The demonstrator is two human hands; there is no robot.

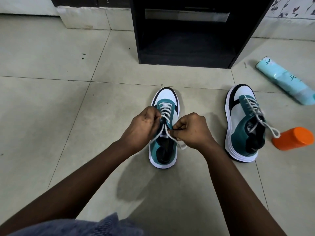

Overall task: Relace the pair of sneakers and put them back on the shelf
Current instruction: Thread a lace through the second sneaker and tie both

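Pale floor tiles (51,103) covered the whole scene, and nearest to the camera a fold of blue-grey cloth (95,225) lay at the lower edge. Beyond it both arms reached forward to the near sneaker (164,150), which stood upright on the floor with its toe pointing away. The left hand (143,126) had its fingers curled at the upper eyelets, probably pinching the white lace (164,113), though the grip itself was hidden. The right hand (192,128) pinched the other lace end between thumb and fingers. So the lacing looked almost finished, and the next move would call for crossing both ends into a knot. Further right stood the second sneaker (242,133), already laced, beside an orange container (293,138) and a light blue package (286,82). Farthest stood the black shelf (185,53), its lower compartment open.
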